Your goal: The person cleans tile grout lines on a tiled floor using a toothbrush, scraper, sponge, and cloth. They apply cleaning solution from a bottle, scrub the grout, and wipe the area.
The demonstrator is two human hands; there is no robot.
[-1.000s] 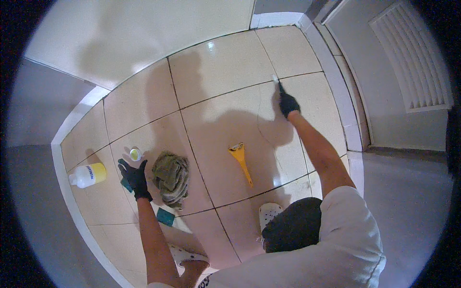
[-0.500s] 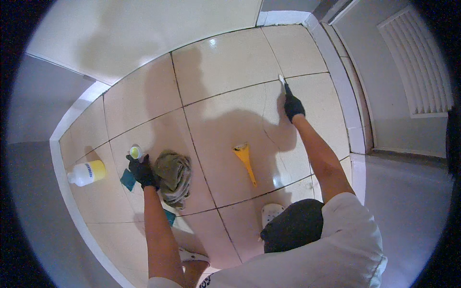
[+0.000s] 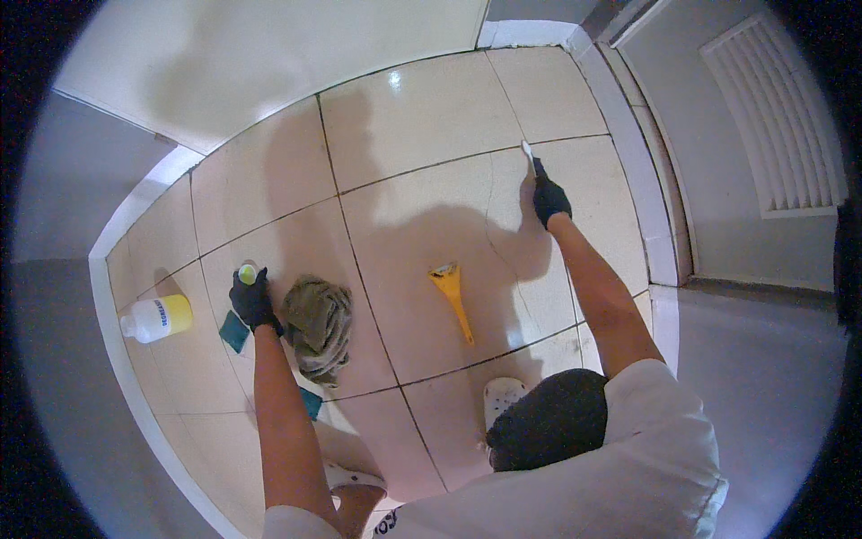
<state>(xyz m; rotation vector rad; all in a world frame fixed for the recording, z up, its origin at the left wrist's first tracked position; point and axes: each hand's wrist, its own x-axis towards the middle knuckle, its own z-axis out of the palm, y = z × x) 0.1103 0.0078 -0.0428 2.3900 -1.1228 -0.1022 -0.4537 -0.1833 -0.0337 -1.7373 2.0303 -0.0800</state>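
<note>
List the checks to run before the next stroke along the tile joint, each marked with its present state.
1. Right hand grips the small white-tipped tool: ok, gloved fingers are closed round its handle.
2. Tool tip sits on the grout line: cannot tell, too small to judge contact.
3. Left hand is planted for support: ok, it presses on the floor beside the rag, at a small yellow-green cap.
4. Yellow scraper is out of the way: ok, it lies apart from both hands.
5. Bottle is closed: cannot tell; it lies on its side near the floor's edge.
</note>
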